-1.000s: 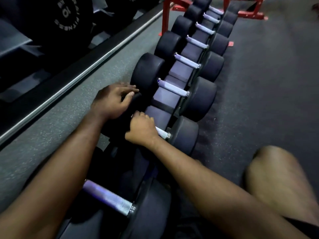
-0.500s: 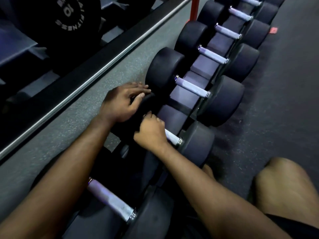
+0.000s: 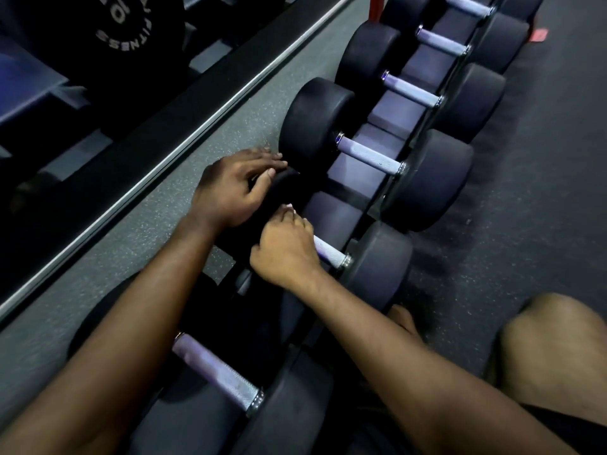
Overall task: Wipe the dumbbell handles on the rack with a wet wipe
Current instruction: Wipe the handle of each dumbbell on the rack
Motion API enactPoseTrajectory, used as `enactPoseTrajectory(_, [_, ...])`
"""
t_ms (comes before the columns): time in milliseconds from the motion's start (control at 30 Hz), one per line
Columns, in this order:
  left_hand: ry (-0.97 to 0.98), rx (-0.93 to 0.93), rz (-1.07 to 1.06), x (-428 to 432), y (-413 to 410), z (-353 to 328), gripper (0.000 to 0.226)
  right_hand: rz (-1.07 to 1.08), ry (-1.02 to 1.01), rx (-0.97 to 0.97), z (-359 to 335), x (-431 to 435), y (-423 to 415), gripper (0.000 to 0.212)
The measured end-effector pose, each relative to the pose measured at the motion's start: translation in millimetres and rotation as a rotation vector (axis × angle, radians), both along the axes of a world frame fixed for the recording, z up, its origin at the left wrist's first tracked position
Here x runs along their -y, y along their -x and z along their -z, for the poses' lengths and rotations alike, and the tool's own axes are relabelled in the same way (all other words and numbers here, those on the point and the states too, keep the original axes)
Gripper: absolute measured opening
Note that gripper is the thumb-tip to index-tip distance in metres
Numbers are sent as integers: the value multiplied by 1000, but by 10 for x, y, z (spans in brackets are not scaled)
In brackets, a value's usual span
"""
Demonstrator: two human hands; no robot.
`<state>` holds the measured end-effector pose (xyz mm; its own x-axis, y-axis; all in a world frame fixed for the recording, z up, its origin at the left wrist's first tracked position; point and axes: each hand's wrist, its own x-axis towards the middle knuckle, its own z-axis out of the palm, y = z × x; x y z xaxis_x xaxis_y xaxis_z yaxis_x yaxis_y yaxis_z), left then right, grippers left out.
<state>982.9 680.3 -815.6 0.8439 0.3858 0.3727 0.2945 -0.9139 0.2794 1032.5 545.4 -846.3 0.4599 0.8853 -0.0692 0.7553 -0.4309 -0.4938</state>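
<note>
Speckled rubber floor [image 3: 230, 126], right hand [image 3: 284, 254] curled round knurled handle [image 3: 330, 252], left hand [image 3: 230, 188] flat-fingered on matte dumbbell head [image 3: 287, 188].

A row of dumbbells [image 3: 427, 182] lies on the rack [image 3: 394, 110], running from near left to far right, each handle crossing it. The left hand [image 3: 230, 188] rests on the left head of the second dumbbell [image 3: 377, 257] from the near end. Just right of it, the right hand [image 3: 284, 249] wraps that dumbbell's handle [image 3: 330, 254]. A knee [image 3: 555, 349] sits near right. A weight plate [image 3: 131, 24] stands far left, beyond a metal strip [image 3: 164, 167].
</note>
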Motion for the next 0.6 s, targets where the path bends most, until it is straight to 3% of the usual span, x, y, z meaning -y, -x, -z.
enactPoseTrajectory(67, [9,9,-1,-11,-8,0,33,53,-85,-10,-24,41,-10,58])
enactPoseTrajectory(167, [12,19,0,-10,-10,11,32,254,-147,-195,-64,-15,-167,28])
enactPoseTrajectory(333, [17,25,8,-15,3,5,32,171,99,-370,-61,-217,-336,43])
enactPoseTrajectory(433, [11,49,7,-16,7,14,32,77,198,-238,-12,-220,-256,51])
enactPoseTrajectory(533, [-8,60,-4,-9,9,15,31,102,145,-8,74,-224,-101,51])
enactPoseTrajectory(600, [-6,54,-6,0,7,15,32,44,177,-59,21,-272,-195,40])
